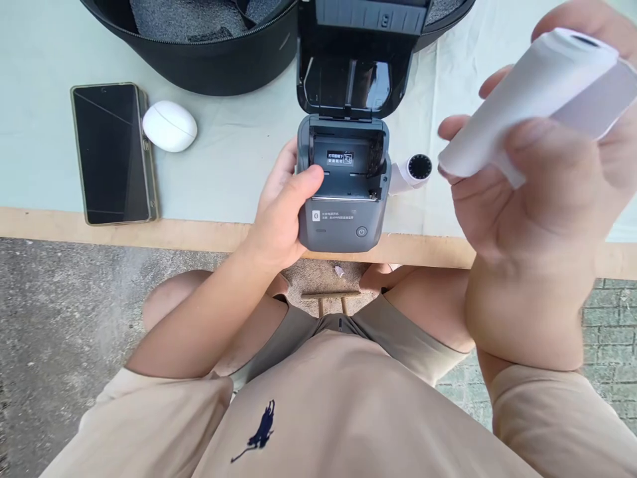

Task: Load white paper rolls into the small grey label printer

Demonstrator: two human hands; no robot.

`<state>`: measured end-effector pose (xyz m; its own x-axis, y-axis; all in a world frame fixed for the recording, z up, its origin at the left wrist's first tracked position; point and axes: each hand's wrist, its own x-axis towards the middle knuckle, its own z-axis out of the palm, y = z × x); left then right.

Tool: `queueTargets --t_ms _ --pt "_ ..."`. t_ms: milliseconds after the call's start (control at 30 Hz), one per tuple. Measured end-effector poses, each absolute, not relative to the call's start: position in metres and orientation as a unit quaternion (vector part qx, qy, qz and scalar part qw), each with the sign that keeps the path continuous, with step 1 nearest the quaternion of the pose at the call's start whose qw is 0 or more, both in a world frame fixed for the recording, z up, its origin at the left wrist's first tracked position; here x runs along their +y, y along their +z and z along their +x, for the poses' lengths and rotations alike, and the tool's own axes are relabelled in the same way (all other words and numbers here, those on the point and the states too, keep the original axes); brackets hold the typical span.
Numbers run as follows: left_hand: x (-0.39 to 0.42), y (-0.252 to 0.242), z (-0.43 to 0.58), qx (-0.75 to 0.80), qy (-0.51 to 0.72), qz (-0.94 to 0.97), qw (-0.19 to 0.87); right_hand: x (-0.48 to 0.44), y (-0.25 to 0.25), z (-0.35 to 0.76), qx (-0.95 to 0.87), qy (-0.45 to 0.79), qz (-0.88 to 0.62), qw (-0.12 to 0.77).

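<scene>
A dark grey label printer (343, 227) is at the table's front edge with its black lid (351, 83) swung up and back. Its paper bay shows, with no roll inside. My left hand (286, 212) grips the printer's left side, thumb over the rim of the bay. Raised at the upper right, my right hand (542, 179) is closed around a white label roll (527, 99), whose loose end hangs out to the right. Another small white roll (401, 178) with a dark core lies on the table just right of the printer.
A phone (112, 153) and a white earbud case (170, 126) lie to the left. Behind the printer stands an unzipped black case (239, 66) with grey foam. The table's wooden edge (209, 229) runs in front of my knees.
</scene>
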<state>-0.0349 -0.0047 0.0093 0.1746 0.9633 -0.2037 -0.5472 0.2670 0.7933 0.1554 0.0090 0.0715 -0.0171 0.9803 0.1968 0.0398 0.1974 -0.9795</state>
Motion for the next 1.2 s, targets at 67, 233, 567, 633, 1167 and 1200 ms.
queueTargets --t_ms 67,233,567,633,1167,1200 --pt "-0.005 0.006 -0.035 0.355 0.533 0.288 0.712 0.002 0.073 0.146 -0.671 0.330 -0.464 0.475" --pt "-0.001 -0.017 -0.034 0.293 0.562 0.303 0.711 -0.002 0.071 0.131 -0.796 0.175 -0.432 0.386" --pt "-0.007 -0.007 -0.037 0.331 0.531 0.369 0.688 0.012 0.062 0.125 -0.862 0.025 -0.451 0.230" --pt "-0.007 -0.009 -0.037 0.336 0.531 0.371 0.684 0.014 0.059 0.126 -0.875 0.022 -0.435 0.212" --pt "-0.007 -0.011 -0.037 0.292 0.552 0.346 0.701 -0.007 0.048 0.129 -0.890 0.038 -0.334 0.306" --pt "-0.007 -0.011 -0.038 0.296 0.547 0.351 0.700 -0.006 0.049 0.131 -0.886 0.051 -0.338 0.314"
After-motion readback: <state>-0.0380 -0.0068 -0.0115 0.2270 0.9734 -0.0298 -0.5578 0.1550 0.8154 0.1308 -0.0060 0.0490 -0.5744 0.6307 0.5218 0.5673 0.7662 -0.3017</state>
